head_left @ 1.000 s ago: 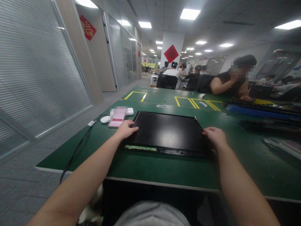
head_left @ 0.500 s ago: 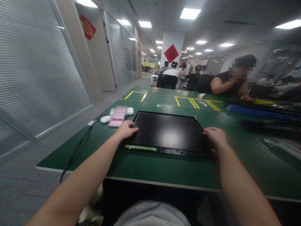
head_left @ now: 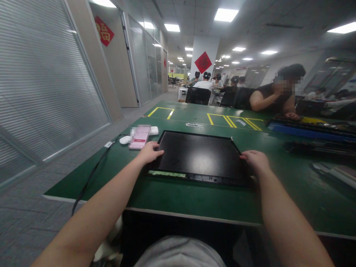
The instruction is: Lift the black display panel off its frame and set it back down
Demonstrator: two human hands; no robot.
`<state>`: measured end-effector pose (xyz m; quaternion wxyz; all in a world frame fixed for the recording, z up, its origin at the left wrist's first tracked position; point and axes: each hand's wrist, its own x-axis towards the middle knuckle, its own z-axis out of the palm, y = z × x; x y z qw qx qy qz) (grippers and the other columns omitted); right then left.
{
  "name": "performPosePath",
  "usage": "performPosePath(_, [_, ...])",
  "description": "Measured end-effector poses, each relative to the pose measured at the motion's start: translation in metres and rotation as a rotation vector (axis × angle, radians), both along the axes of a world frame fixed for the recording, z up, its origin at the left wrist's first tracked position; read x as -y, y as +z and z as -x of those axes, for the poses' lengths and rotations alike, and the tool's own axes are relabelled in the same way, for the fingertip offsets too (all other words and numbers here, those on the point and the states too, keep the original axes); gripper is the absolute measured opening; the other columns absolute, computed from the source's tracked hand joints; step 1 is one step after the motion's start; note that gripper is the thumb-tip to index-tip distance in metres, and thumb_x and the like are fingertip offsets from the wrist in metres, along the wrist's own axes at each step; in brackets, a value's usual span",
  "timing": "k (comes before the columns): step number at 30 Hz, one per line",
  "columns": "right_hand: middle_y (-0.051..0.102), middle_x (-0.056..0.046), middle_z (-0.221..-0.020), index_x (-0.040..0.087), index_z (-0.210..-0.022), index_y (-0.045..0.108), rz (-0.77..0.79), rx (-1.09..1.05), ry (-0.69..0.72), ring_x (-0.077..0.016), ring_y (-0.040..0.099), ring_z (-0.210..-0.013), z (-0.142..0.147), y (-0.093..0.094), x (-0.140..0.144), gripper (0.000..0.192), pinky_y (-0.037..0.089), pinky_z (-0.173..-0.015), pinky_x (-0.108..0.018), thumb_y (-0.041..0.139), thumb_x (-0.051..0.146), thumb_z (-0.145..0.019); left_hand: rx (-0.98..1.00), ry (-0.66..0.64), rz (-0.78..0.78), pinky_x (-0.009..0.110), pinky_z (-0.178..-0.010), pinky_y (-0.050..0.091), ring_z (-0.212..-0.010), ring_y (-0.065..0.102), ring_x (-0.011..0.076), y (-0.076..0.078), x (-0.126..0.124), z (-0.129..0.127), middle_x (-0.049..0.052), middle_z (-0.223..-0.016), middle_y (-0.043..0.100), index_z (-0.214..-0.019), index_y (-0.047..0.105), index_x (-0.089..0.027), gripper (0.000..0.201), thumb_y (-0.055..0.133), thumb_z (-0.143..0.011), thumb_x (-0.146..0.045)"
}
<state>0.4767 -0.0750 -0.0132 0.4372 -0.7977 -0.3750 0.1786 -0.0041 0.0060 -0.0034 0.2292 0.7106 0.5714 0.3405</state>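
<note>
A flat black screen panel lies on the green table in front of me, with a narrow green circuit strip along its near left edge. My left hand rests on the panel's left edge, fingers curled over it. On the opposite edge, my right hand grips the panel's right side near the front corner. The panel lies flat on the table.
A pink phone and a white mouse with a black cable lie left of the panel. Yellow tape boxes mark the far table. Dark panels and parts lie at right. A seated person leans there; others sit farther back.
</note>
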Motion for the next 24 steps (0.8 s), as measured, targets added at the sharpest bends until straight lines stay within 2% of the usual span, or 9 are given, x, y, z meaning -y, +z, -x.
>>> performPosePath(4, [0.077,-0.01,-0.083,0.018,-0.082,0.075,0.007,-0.009,-0.001,-0.02,0.063,-0.062,0.0,0.0,-0.001,0.026,0.046,-0.055,-0.03,0.063,0.034,-0.065,-0.05,0.004,0.002,0.042,-0.106,0.043,-0.122,0.058,0.038,-0.001,0.0,0.0,0.014,-0.123,0.068,-0.08,0.077,-0.019,0.022,0.077,-0.065,-0.035])
performPosePath(7, [0.077,-0.009,-0.082,0.019,-0.083,0.075,0.022,0.007,-0.006,-0.0207,0.064,-0.066,0.001,0.003,0.0,0.025,0.046,-0.056,-0.03,0.062,0.032,-0.066,-0.046,0.001,0.004,0.042,-0.106,0.043,-0.121,0.059,0.0382,0.0,0.0,-0.001,0.013,-0.122,0.068,-0.077,0.076,-0.02,0.019,0.077,-0.065,-0.034])
performPosePath(13, [0.076,-0.01,-0.081,0.018,-0.082,0.075,0.018,-0.012,-0.006,-0.0207,0.063,-0.064,0.004,0.005,0.001,0.024,0.046,-0.057,-0.031,0.062,0.032,-0.068,0.107,0.006,0.014,0.044,-0.106,0.043,-0.121,0.058,0.0401,0.001,0.0,0.0,0.01,-0.11,0.073,-0.065,0.074,-0.024,0.02,0.084,-0.052,-0.034])
performPosePath(15, [0.077,-0.01,-0.081,0.018,-0.082,0.075,0.028,-0.013,-0.013,-0.0202,0.063,-0.064,0.005,0.005,0.001,0.023,0.045,-0.057,-0.03,0.062,0.031,-0.068,0.087,0.002,0.01,0.043,-0.106,0.044,-0.12,0.058,0.0398,0.001,0.0,0.0,0.01,-0.11,0.073,-0.066,0.074,-0.024,0.022,0.085,-0.051,-0.037])
performPosePath(21, [0.077,-0.008,-0.084,0.02,-0.085,0.075,0.053,0.046,-0.015,-0.0209,0.064,-0.065,0.006,0.005,0.002,0.025,0.045,-0.057,-0.031,0.061,0.032,-0.068,-0.099,0.003,-0.018,0.043,-0.107,0.043,-0.122,0.058,0.039,-0.003,-0.003,0.0,0.013,-0.121,0.069,-0.079,0.076,-0.022,0.027,0.078,-0.061,-0.041])
performPosePath(24, [0.077,-0.006,-0.085,0.022,-0.085,0.075,0.083,0.105,-0.015,-0.0216,0.066,-0.069,0.011,0.008,0.003,0.024,0.046,-0.061,-0.031,0.06,0.033,-0.071,-0.158,-0.033,-0.019,0.043,-0.11,0.04,-0.125,0.056,0.0377,-0.003,0.0,-0.002,0.015,-0.128,0.064,-0.103,0.075,-0.019,0.044,0.075,-0.066,-0.042])
